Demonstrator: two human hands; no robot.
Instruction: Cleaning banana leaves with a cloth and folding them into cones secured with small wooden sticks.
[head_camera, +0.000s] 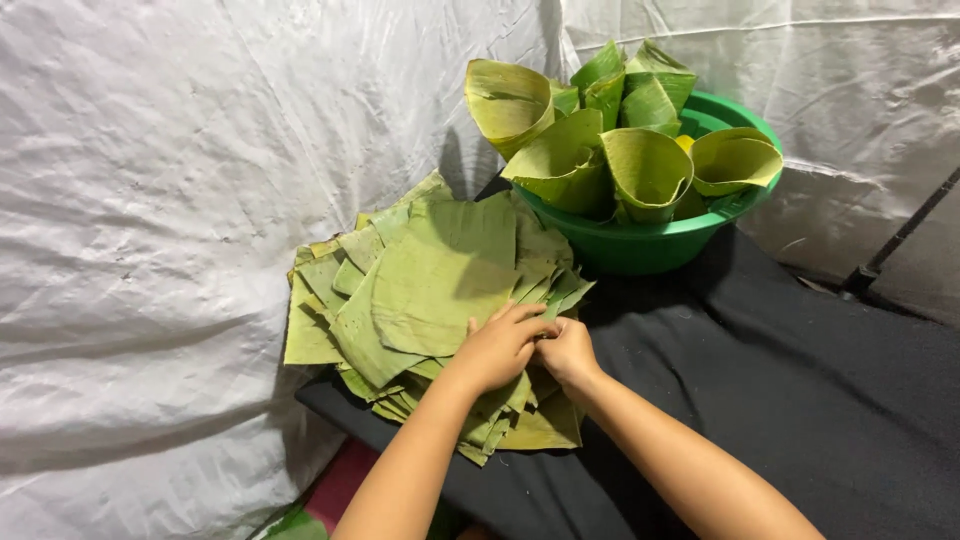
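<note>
Hands meet at the near right edge of a stack of cut banana leaf pieces (430, 290), which lies on a black cloth (820, 400) covering a low surface. The left hand (497, 347) rests palm down on the top of the stack, its fingers curled and bunched toward the right, their tips pressing on the edge of a leaf piece. The right hand (566, 350) sits just beside it, touching it, with its fingers tucked in against the leaf edges; both seem to pinch at the same spot on the stack, though what exactly lies between the fingertips is hidden by the hands themselves. Both forearms come in from the bottom of the view, the left crossing over the near corner of the stack. The leaf pieces are flat, light green, roughly squared and fanned out unevenly, so that corners stick out on the left and at the near side. Behind the stack and to its right stands a green plastic basin (650, 245), touching or nearly touching the far corner of the leaves. It holds several leaf cones (648, 165), rolled with their open mouths facing up and outward and packed close together. White plastic sheeting (160, 200), creased and wrinkled, hangs behind and to the left of everything.
</note>
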